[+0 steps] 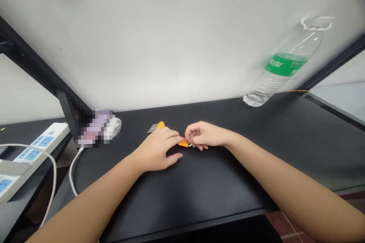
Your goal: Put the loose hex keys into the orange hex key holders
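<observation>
My left hand (159, 148) lies palm down on the black tabletop, thumb apart and fingers stretched over an orange holder (183, 143). Past its knuckles, several thin metal rods fan out from another orange part (161, 124); together they look like a hex key set (153, 127). The hand hides the middle, so I cannot tell whether both orange parts are one piece. My right hand (201, 134) is curled in a pinch at the right end of the orange holder, beside a small bent metal end (189, 145). What its fingertips hold is hidden.
A clear plastic bottle (286, 64) with a green label leans at the back right by the white wall (176, 38). A white power strip (37, 152) and a white cable (71, 176) are at left. A crumpled white item (114, 127) lies beside a blurred patch.
</observation>
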A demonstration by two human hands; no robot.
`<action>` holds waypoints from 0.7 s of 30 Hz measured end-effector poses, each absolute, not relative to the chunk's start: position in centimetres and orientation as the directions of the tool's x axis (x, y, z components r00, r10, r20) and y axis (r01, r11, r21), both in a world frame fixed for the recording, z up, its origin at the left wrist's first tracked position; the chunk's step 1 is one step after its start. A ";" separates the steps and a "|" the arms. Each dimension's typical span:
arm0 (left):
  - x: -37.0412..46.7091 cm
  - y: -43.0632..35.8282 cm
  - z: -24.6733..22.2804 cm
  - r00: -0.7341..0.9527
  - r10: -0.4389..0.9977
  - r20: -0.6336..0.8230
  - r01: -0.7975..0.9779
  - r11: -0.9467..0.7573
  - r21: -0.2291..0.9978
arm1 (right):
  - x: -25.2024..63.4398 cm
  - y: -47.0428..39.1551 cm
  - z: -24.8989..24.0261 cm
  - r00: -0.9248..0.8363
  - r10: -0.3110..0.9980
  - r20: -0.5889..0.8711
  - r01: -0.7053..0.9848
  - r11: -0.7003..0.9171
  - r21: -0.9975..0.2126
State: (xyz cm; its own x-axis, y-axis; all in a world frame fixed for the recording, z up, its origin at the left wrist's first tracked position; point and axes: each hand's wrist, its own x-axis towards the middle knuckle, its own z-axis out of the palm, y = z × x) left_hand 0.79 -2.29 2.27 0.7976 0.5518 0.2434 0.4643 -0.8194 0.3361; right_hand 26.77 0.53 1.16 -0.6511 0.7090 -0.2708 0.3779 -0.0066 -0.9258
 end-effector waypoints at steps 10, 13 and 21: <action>0.9 -2.0 1.4 0.732 0.645 0.219 0.501 -0.727 0.469 | 25.1 -0.3 1.0 -0.651 0.725 -0.225 0.259 -0.066 -0.963; 0.9 -1.9 1.2 0.690 0.698 0.192 0.468 -0.632 0.618 | 25.2 -0.5 1.1 -0.664 0.742 -0.094 0.337 0.185 -0.923; 0.7 -1.7 0.9 0.624 0.768 0.146 0.393 -0.470 0.790 | 25.2 -0.4 1.3 -0.701 0.681 -0.212 0.372 0.096 -0.923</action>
State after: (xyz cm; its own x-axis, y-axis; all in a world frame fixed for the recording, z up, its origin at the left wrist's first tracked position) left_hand 0.73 -1.75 0.88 0.6238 0.7678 0.1463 0.3934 -0.4702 0.7900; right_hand 25.20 -0.35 1.30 -0.7012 0.6808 -0.2116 0.3717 0.0958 -0.9234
